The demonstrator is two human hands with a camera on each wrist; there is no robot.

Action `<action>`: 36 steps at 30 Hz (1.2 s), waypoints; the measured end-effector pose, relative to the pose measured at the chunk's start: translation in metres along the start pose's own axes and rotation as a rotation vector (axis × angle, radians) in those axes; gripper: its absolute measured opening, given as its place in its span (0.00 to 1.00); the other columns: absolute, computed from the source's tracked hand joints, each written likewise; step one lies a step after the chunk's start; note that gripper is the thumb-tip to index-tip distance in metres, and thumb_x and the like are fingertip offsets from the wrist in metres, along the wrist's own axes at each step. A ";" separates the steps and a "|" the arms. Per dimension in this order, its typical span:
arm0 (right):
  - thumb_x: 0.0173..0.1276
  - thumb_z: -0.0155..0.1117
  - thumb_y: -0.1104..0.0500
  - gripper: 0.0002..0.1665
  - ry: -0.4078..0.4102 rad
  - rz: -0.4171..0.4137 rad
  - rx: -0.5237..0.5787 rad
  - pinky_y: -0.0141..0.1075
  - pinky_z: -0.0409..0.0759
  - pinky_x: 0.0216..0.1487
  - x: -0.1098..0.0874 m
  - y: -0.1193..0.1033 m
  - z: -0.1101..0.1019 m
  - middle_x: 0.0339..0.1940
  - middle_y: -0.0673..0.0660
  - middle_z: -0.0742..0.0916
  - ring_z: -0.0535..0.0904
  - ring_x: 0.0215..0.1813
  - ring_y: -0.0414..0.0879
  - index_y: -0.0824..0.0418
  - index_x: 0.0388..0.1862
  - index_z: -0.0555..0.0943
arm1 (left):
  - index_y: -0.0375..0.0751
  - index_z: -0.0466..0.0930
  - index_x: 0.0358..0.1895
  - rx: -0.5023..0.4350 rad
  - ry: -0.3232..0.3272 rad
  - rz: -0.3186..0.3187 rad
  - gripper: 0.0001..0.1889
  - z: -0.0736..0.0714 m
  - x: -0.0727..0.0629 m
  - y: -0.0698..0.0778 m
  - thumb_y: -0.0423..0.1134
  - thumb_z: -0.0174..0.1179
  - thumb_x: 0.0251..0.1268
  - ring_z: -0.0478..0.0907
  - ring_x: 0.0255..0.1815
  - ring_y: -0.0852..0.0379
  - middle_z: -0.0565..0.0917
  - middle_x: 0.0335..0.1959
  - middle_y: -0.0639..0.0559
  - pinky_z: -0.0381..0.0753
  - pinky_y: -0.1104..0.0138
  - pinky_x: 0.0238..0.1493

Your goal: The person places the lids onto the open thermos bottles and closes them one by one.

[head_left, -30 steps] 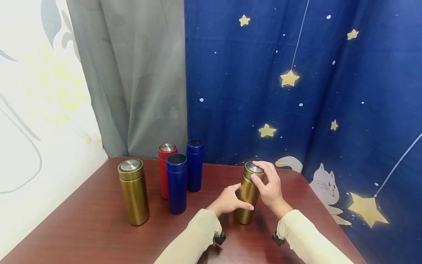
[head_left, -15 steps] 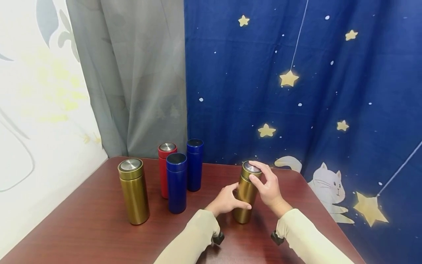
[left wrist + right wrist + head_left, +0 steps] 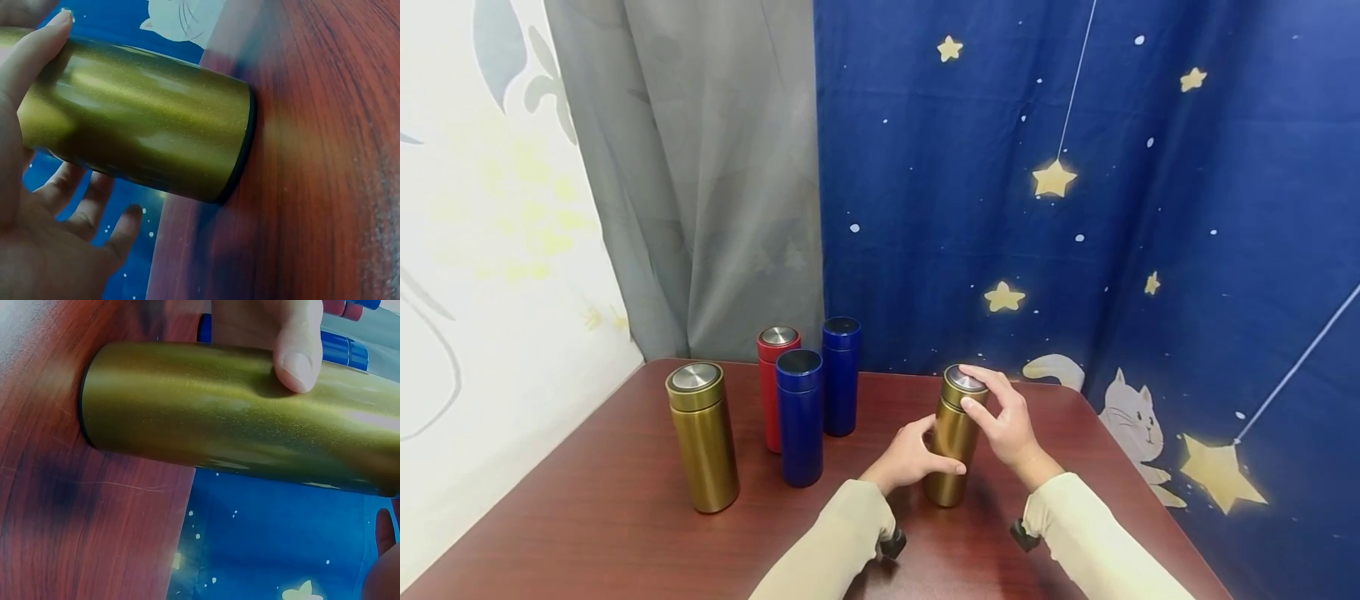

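Note:
In the head view a gold thermos bottle (image 3: 952, 437) stands on the right part of the table, its steel-topped lid (image 3: 963, 382) in place. My left hand (image 3: 904, 458) grips its lower body, thumb across the near side and fingers passing behind. In the left wrist view the bottle's dark base rim (image 3: 240, 150) sits at the wood surface. My right hand (image 3: 1011, 427) holds the lid from the right, thumb at its near edge and fingers over the top. The bottle's body (image 3: 206, 406) fills much of the right wrist view, where the lid is out of frame.
On the left of the table (image 3: 602, 533) stands another gold bottle (image 3: 706, 446). Near it are a red bottle (image 3: 770, 392), a blue bottle (image 3: 801, 425) in front and another blue bottle (image 3: 841, 379) behind. A grey curtain and a starry blue curtain (image 3: 940, 208) hang behind the table.
The gold bottle and both hands have shifted slightly left across the table. The hold of each hand looks the same, and the other bottles have stayed in place.

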State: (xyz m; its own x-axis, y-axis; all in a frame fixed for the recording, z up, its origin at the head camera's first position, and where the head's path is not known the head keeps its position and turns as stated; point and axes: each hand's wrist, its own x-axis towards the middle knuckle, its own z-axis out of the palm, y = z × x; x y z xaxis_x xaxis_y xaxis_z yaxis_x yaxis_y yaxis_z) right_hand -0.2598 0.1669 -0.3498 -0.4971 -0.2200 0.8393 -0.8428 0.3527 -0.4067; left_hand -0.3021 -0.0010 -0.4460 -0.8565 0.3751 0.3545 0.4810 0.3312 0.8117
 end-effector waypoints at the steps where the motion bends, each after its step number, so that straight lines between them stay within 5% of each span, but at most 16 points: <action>1: 0.57 0.65 0.74 0.24 -0.004 0.002 -0.002 0.30 0.69 0.55 0.000 0.000 0.000 0.52 0.65 0.84 0.76 0.51 0.49 0.70 0.55 0.79 | 0.48 0.78 0.55 -0.007 0.005 0.002 0.36 0.000 -0.001 0.000 0.53 0.79 0.38 0.80 0.40 0.59 0.83 0.38 0.62 0.79 0.66 0.42; 6: 0.55 0.67 0.74 0.24 -0.019 0.012 -0.034 0.32 0.70 0.54 0.003 -0.001 0.001 0.51 0.67 0.84 0.76 0.49 0.58 0.73 0.54 0.79 | 0.48 0.78 0.55 -0.018 0.030 -0.003 0.34 0.000 -0.003 -0.001 0.50 0.79 0.40 0.80 0.39 0.59 0.83 0.38 0.61 0.79 0.66 0.41; 13: 0.54 0.73 0.69 0.28 0.008 0.010 -0.082 0.40 0.72 0.52 -0.002 0.032 0.010 0.53 0.59 0.85 0.76 0.51 0.53 0.64 0.56 0.81 | 0.48 0.79 0.52 -0.012 0.112 -0.007 0.31 0.000 -0.007 0.002 0.48 0.80 0.39 0.80 0.37 0.62 0.83 0.37 0.61 0.79 0.66 0.41; 24: 0.53 0.77 0.59 0.29 0.059 0.051 -0.102 0.38 0.72 0.52 0.000 0.028 0.020 0.50 0.52 0.85 0.75 0.52 0.46 0.54 0.56 0.83 | 0.46 0.77 0.54 -0.024 0.213 -0.003 0.33 0.006 -0.012 0.003 0.50 0.79 0.41 0.79 0.35 0.62 0.83 0.37 0.59 0.79 0.65 0.41; 36: 0.45 0.81 0.51 0.32 0.151 0.021 -0.265 0.42 0.67 0.42 0.004 0.024 0.033 0.40 0.56 0.80 0.69 0.44 0.51 0.59 0.50 0.81 | 0.43 0.77 0.55 -0.003 0.307 -0.050 0.34 0.013 -0.016 0.009 0.46 0.80 0.40 0.79 0.35 0.61 0.83 0.37 0.57 0.79 0.65 0.40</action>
State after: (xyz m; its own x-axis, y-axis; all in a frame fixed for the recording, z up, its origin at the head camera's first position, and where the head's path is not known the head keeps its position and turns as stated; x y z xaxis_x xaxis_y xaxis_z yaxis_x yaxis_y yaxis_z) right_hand -0.2886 0.1442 -0.3680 -0.4612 -0.0795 0.8837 -0.7395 0.5848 -0.3334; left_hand -0.2819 0.0068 -0.4507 -0.8957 0.0796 0.4375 0.4370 0.3394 0.8330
